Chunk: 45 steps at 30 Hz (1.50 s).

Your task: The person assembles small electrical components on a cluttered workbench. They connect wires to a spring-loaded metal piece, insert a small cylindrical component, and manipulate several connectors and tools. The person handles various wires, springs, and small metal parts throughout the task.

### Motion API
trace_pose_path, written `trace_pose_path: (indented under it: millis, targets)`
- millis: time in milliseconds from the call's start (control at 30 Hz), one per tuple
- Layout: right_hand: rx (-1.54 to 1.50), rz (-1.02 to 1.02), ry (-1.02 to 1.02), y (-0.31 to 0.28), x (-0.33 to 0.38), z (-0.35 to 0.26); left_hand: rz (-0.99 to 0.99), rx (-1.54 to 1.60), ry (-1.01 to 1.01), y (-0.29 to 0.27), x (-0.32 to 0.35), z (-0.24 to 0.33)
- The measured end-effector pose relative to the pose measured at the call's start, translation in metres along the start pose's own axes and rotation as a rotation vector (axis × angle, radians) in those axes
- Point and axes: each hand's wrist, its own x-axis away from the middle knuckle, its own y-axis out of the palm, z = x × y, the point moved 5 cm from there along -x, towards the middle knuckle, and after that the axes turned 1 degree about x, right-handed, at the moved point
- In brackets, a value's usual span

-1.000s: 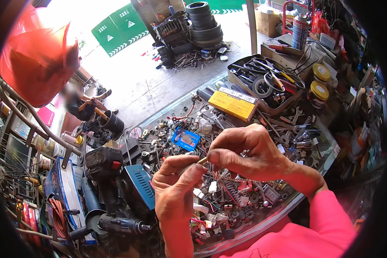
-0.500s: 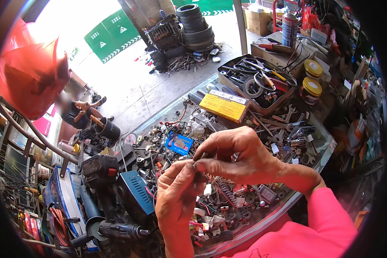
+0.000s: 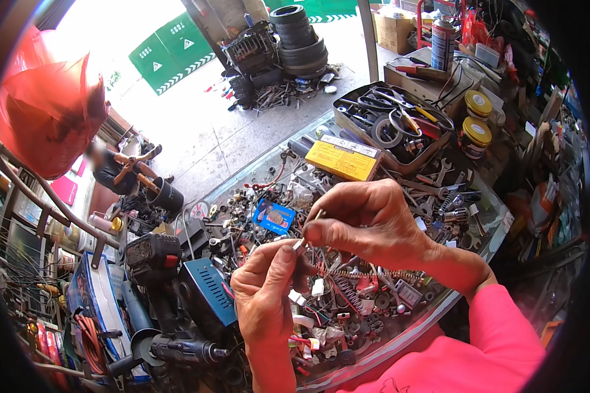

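The left hand and the right hand meet above a cluttered glass tabletop, and between them they pinch a small pale metal piece with a thin rod-like end. The left thumb and forefinger are pressed together on its lower end, while the right fingers are closed on its upper end, with the slim tip poking out just above the right thumb; what exactly the piece is stays too small to tell. Directly below the fingers lies a heap of small metal parts, coiled springs and white plastic connectors. Just beyond the fingers, on the far side, sits a small blue blister pack, and further out a flat yellow rectangular box. Beyond that box stands a dark metal tray filled with pliers, scissors and tape rolls, and next to the tray are two dark jars with yellow lids. To the left of the left hand's fingers rests a blue metal box with vent slots, and beside it a black cordless power tool with a red button. Nearer the person than the blue box lies a black rotary tool.
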Motion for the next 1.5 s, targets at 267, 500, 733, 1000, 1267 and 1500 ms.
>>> trace_pose_path:
  millis: [267,500,733,1000,1267,1500]
  targets:
    - [-0.11,0.039,0.149,-0.01,-0.008,-0.001,0.021,0.136,-0.061,-0.009,-0.003,-0.002]
    - [-0.281,-0.019,0.28,-0.009,-0.009,0.013,0.007,0.193,-0.095,-0.007,-0.004,-0.004]
    - [-0.38,-0.043,0.325,-0.006,-0.011,0.019,-0.001,0.186,-0.095,-0.009,-0.004,-0.003]
    - [-0.309,-0.24,0.388,0.003,-0.007,0.016,0.123,0.201,-0.083,-0.008,-0.003,0.0]
    - [-0.318,-0.413,0.337,0.01,-0.005,0.016,-0.068,0.06,-0.058,-0.004,-0.001,0.008]
    - [-0.212,-0.404,0.365,0.006,-0.007,0.026,0.004,-0.106,0.035,0.0,0.002,0.012]
